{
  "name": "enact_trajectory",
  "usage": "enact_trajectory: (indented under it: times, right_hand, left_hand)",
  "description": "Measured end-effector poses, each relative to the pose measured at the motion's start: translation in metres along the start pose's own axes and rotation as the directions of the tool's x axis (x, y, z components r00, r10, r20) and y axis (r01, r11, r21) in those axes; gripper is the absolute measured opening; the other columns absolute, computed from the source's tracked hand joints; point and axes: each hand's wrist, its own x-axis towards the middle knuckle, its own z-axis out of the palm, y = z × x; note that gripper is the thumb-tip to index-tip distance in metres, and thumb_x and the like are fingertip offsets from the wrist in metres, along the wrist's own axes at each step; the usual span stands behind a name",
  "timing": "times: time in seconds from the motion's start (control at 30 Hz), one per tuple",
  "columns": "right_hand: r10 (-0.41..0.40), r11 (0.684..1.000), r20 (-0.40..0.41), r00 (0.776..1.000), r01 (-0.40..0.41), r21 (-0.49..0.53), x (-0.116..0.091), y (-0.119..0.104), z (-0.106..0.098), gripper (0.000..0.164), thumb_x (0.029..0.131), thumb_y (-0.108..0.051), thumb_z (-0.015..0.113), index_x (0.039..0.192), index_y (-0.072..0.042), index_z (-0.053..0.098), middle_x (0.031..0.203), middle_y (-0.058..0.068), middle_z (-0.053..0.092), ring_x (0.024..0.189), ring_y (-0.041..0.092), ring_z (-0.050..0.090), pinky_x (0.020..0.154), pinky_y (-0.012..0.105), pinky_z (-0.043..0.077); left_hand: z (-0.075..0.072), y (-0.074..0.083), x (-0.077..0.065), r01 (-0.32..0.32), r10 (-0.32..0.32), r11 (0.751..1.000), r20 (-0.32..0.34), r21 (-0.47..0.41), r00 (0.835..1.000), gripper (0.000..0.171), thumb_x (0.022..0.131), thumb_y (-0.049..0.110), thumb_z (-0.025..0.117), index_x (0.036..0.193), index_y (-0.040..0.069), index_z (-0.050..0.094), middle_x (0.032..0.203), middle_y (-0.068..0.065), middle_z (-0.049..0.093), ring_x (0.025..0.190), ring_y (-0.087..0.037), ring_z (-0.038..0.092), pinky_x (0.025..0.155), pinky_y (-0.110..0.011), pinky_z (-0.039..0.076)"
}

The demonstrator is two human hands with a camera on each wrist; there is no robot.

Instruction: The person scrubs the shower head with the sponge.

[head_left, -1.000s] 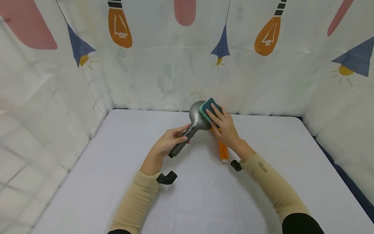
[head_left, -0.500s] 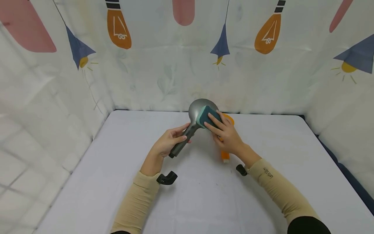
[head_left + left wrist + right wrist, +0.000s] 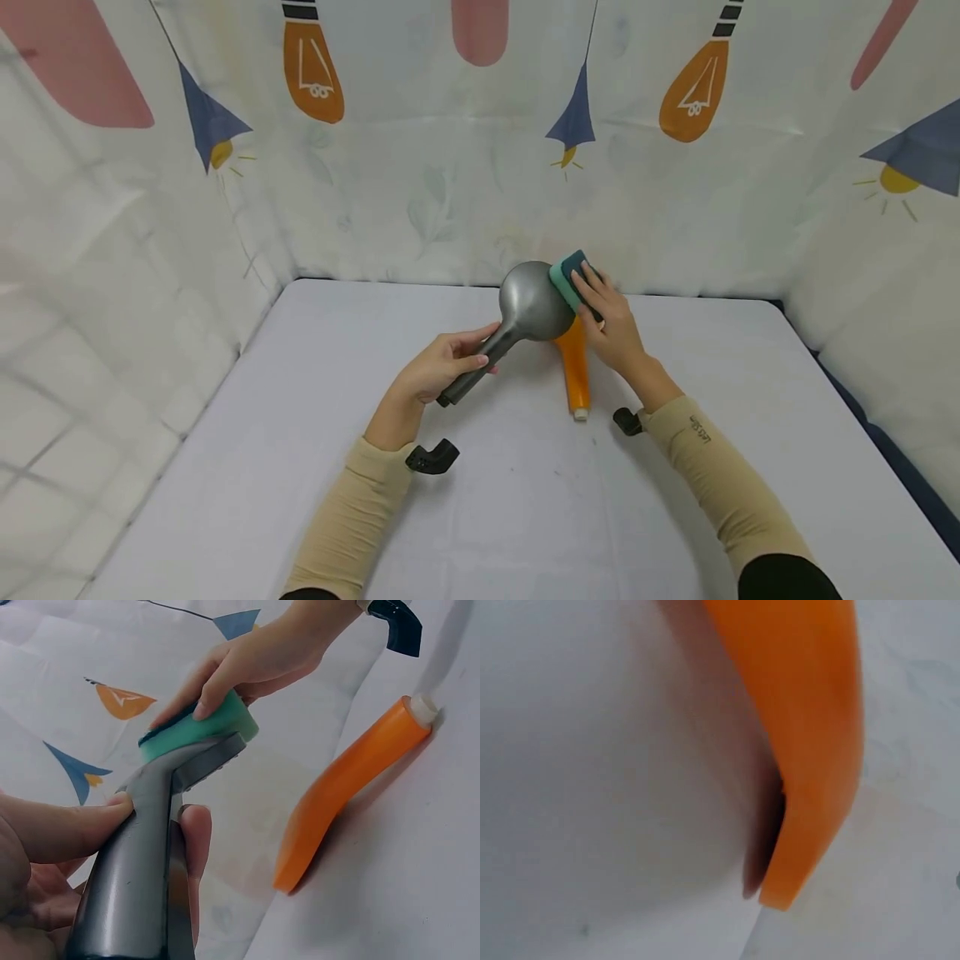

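Note:
A grey handheld shower head (image 3: 534, 302) is held above the table, its rounded back facing up. My left hand (image 3: 437, 367) grips it by the handle, thumb on top and fingers curled beneath, as the left wrist view also shows. My right hand (image 3: 617, 327) pinches a two-tone green sponge (image 3: 562, 282) between thumb and fingers. In the left wrist view the sponge (image 3: 202, 733) lies against the back of the grey head, near its outer rim. Beneath and behind, an orange shower head (image 3: 576, 375) rests on the table, its head partly hidden by the grey one.
A white-covered table (image 3: 525, 517) spreads under both hands. Behind it hangs a pale patterned curtain (image 3: 375, 192), close to the far table edge. Black wrist cameras (image 3: 432, 457) stick out from both sleeves. The orange shower head (image 3: 810, 742) fills much of the right wrist view.
The sponge in my right hand went down toward the neck of the grey shower head, then up and right to its outer rim. The grey head has shifted slightly right; my left grip is unchanged.

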Motion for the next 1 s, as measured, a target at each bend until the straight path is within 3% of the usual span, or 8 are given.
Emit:
enact_trajectory:
  times: [0.17,0.4,0.6,0.7,0.87,1.0]
  right_hand:
    - [0.028,0.999,0.036,0.999,-0.026,-0.038,0.008,-0.007,0.003,0.047,0.099,0.002,0.057,0.146,0.006,0.051,0.155,0.025,0.041,0.142,0.053,0.033,0.112,0.071,0.023]
    - [-0.072,0.989,0.065,0.995,0.08,-0.123,0.012,-0.025,0.012,0.048,0.097,0.002,0.061,0.144,0.005,0.054,0.154,0.028,0.042,0.139,0.059,0.033,0.102,0.074,0.03]
    - [-0.255,0.958,0.137,0.957,0.269,-0.098,0.005,-0.034,0.009,0.049,0.089,0.002,0.069,0.137,0.0,0.063,0.15,0.026,0.048,0.137,0.059,0.036,0.098,0.075,0.034]
    - [-0.3,0.945,0.142,0.943,0.314,-0.091,0.004,-0.031,0.004,0.048,0.086,0.002,0.071,0.134,0.0,0.065,0.147,0.027,0.051,0.135,0.058,0.039,0.094,0.073,0.038]
    - [-0.227,0.967,0.109,0.968,0.237,-0.095,0.01,-0.02,-0.005,0.048,0.088,0.007,0.069,0.135,0.004,0.064,0.146,0.028,0.051,0.133,0.058,0.041,0.096,0.072,0.038]
    - [-0.077,0.993,0.078,0.994,0.083,-0.079,0.016,-0.015,-0.008,0.048,0.093,0.007,0.065,0.14,0.005,0.059,0.149,0.028,0.047,0.136,0.056,0.04,0.103,0.074,0.033]
  left_hand:
    - [0.001,-0.001,0.0,0.001,-0.002,1.0,0.004,0.016,1.0,0.056,0.104,-0.002,0.054,0.157,0.004,0.038,0.14,-0.028,0.056,0.112,-0.053,0.061,0.089,-0.027,0.049]
    - [0.001,-0.001,0.001,0.003,-0.003,1.0,-0.01,0.031,1.0,0.055,0.104,-0.002,0.055,0.156,0.003,0.039,0.138,-0.029,0.056,0.102,-0.027,0.07,0.088,-0.026,0.05]
    - [0.004,0.001,0.001,0.007,-0.006,0.999,-0.016,0.032,1.0,0.054,0.103,-0.002,0.055,0.155,0.001,0.04,0.132,-0.031,0.06,0.105,-0.038,0.069,0.085,-0.027,0.051]
    - [0.006,0.002,0.001,0.011,-0.011,1.0,-0.005,0.022,1.0,0.054,0.103,-0.002,0.055,0.155,0.0,0.039,0.131,-0.032,0.06,0.108,-0.044,0.066,0.085,-0.027,0.05]
    - [0.007,0.001,0.002,0.003,-0.003,1.0,0.011,0.013,1.0,0.054,0.103,-0.003,0.055,0.155,0.001,0.04,0.128,-0.031,0.062,0.111,-0.054,0.061,0.085,-0.026,0.05]
    - [0.008,0.0,0.003,-0.011,0.011,0.999,0.026,0.03,1.0,0.055,0.103,-0.004,0.055,0.155,0.0,0.04,0.121,-0.027,0.066,0.104,-0.039,0.068,0.084,-0.026,0.05]
